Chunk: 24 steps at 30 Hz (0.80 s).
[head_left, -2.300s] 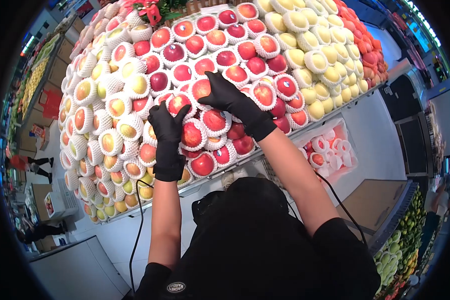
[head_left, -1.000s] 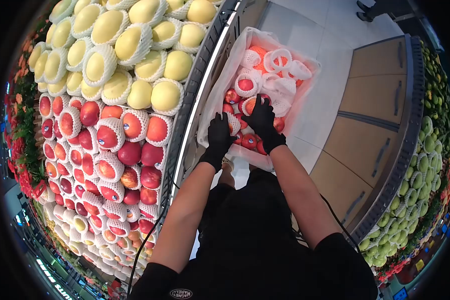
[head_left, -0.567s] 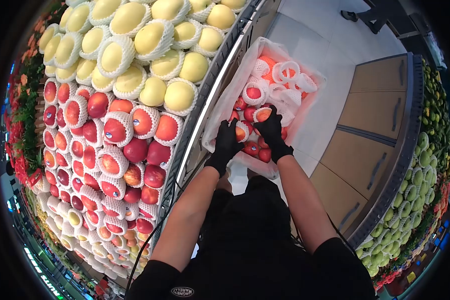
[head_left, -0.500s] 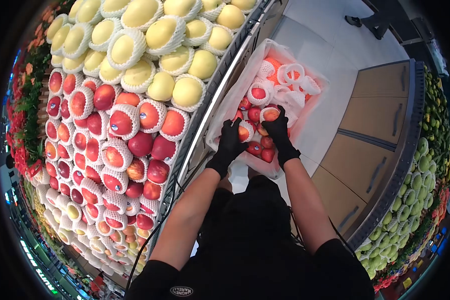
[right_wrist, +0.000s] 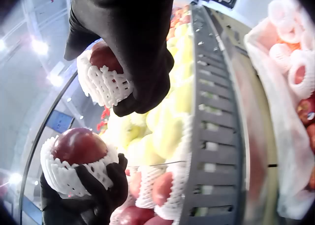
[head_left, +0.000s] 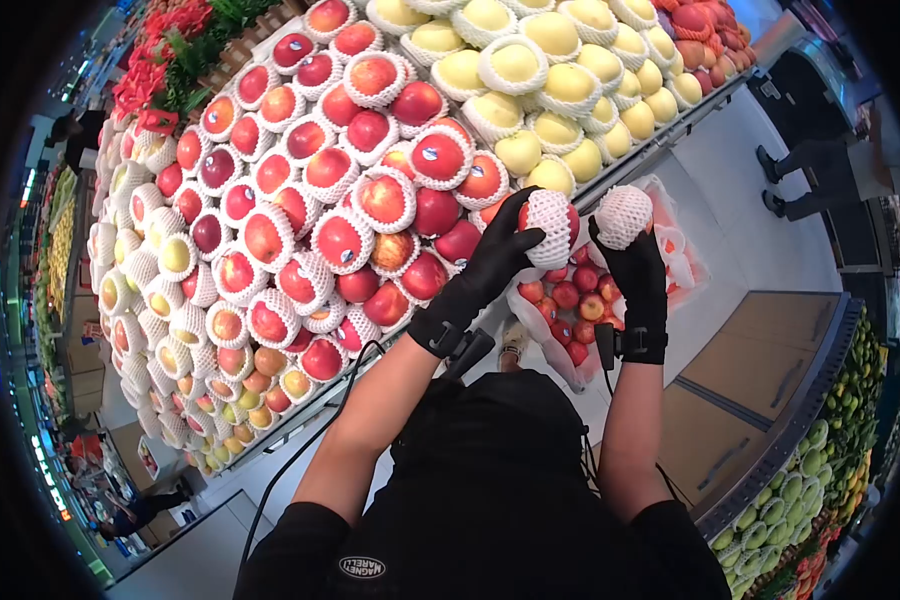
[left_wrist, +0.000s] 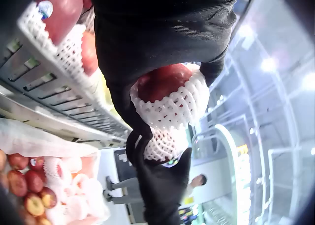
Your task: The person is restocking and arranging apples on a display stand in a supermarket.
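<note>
Our black sleeves end above bare forearms; the left forearm [head_left: 370,420] reaches up and inward, and the right forearm [head_left: 632,420] rises nearly straight up the head view. Beyond them, the fruit display [head_left: 672,130] slopes up behind its rail, with red apples in front and pale yellow fruit [head_left: 567,83] farther over. Just outside that rail is a plastic-lined box [head_left: 568,370], partly covered by our right hand and wrist, so we cannot make out all its contents.

Our two gloved hands are raised side by side, near each other. The left hand [head_left: 492,258] curls round the left apple [head_left: 549,228] from its left side; the right hand [head_left: 638,272] grips the right apple [head_left: 625,217] from below. In the head view, the far fingers of both hands are hidden behind the fruit.

Both held apples are up off the display and the box, near the rail. The left apple is deep red and glossy in the right wrist view, its white foam net leaving the top bare. The right apple's net covers most of the side facing us in the head view, while the right wrist view shows dark red skin above it, partly covered by the glove.
</note>
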Tool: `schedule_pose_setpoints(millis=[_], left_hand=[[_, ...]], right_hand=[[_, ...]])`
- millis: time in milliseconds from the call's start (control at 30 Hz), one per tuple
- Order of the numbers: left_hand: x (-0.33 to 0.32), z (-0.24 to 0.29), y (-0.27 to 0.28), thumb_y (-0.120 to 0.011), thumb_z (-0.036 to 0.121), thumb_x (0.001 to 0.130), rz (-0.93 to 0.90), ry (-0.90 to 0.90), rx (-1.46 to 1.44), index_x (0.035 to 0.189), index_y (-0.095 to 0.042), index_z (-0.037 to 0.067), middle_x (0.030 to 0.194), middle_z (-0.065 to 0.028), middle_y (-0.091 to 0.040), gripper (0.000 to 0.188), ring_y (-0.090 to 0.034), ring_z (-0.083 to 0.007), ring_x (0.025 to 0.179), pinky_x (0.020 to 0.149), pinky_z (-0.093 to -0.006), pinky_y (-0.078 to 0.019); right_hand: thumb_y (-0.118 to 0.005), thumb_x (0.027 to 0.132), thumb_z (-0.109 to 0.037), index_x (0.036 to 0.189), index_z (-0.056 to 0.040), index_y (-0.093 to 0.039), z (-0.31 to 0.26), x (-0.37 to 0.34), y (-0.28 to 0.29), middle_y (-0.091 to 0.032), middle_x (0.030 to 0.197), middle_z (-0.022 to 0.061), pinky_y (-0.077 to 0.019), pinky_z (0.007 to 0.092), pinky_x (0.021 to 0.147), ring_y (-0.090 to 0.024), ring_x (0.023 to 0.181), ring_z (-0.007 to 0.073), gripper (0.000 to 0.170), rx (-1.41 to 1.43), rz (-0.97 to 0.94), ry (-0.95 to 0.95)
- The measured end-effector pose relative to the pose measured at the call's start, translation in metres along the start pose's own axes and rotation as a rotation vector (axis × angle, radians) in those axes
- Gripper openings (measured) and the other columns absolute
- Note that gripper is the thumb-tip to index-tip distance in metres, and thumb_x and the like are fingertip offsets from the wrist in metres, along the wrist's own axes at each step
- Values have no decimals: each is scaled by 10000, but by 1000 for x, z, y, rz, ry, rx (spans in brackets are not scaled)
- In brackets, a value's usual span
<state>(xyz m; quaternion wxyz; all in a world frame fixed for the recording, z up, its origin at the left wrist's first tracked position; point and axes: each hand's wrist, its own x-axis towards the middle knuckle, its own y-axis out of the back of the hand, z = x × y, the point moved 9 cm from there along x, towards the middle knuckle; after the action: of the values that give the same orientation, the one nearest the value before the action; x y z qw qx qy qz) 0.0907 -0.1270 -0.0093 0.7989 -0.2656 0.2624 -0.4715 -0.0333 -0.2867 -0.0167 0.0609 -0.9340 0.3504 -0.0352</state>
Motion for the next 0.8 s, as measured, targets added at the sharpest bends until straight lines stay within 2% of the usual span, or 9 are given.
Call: schedule_pose_setpoints(millis=[67,100,167,267,400,433,533,633,800], left_hand=[[-19,48,-6,-568,105,870,-29,-91,-120,1455,-273,64,1388,-123,-433,656,-463,-259,1288,1021,-393,-460],[-29,70,-4,-574,126,867,-21,-144,-128,1456,-267,64,1389,-123,-433,667,-463,-260,1289,1021,-391,-460],[-52,125,0,-683,133,801,-51,-398,341,1457,-260,50,1399,-119,-429,785,-474,-255,1283,1037,-398,-448],[-87,182,5,-775,-9,668,12,-380,179,1451,-298,50,1377,-96,-465,919,-481,-233,1274,1041,-390,-445],[-126,251,58,-856,131,679,343,-600,790,1407,-368,36,1336,-112,-498,882,-542,-230,1203,959,-360,-506],[-137,264,61,-838,48,687,386,-547,799,1410,-359,28,1349,-120,-493,867,-522,-240,1230,996,-383,-492],[-161,295,78,-879,216,599,636,-843,1536,1269,-509,32,1212,-126,-564,788,-599,-271,1095,917,-409,-500],[-149,288,103,-874,307,533,840,-502,1910,1201,-583,121,1113,-140,-578,752,-586,-340,975,840,-453,-490],[-137,272,122,-864,309,549,910,-419,1980,1167,-592,119,1085,-121,-606,701,-595,-329,943,813,-441,-488]], right_hand=[[-693,824,-90,1397,-63,-341,-17,23,-41,-489,1307,113,-488,414,990,-526,1204,281,673,296,-151,-6],[-675,821,-61,1406,-73,-328,-30,32,-67,-482,1315,111,-485,402,993,-515,1218,278,680,684,-226,-52],[-626,769,5,1424,-90,-304,-53,48,-108,-456,1332,115,-465,404,1009,-489,1243,273,736,440,-209,-61],[-724,723,-17,1427,-82,-301,-83,71,-171,-443,1345,118,-432,387,1027,-462,1255,256,824,74,-272,109],[-858,634,-153,1417,-35,-321,-95,96,-249,-460,1337,139,-425,370,1030,-487,1226,241,956,-176,-433,315],[-861,636,-188,1411,-18,-335,-102,98,-267,-478,1331,146,-426,366,1030,-505,1213,239,952,-282,-462,358],[-844,642,-198,1368,-53,-426,-112,103,-309,-549,1276,149,-453,392,989,-556,1163,281,850,-581,-512,641],[-746,609,-45,1267,-117,-522,-107,102,-345,-599,1185,157,-465,446,912,-583,1018,387,699,-826,-509,914],[-703,630,26,1256,-144,-530,-82,107,-386,-551,1204,143,-466,457,891,-561,1050,381,672,-1039,-603,868]])
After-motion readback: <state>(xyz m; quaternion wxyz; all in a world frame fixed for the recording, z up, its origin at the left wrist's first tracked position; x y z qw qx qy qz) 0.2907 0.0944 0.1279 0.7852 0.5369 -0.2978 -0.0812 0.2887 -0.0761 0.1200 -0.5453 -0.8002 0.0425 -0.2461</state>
